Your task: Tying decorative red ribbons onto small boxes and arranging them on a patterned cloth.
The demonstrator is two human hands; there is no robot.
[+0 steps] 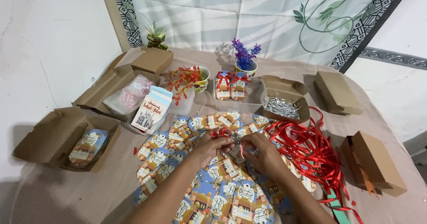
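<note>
From the head camera, your left hand (208, 147) and right hand (263, 153) meet over the middle of the table (53, 193), fingertips pinched together on a small gift packet (235, 140) with a bit of red ribbon at it. Under your wrists lies a spread of flat printed packets (209, 184). A tangle of red ribbon (311, 150) sits just right of your right hand. Behind it is an open cardboard box (284, 100) holding silvery pieces; two finished, bow-tied packets (231, 85) stand upright farther back.
</note>
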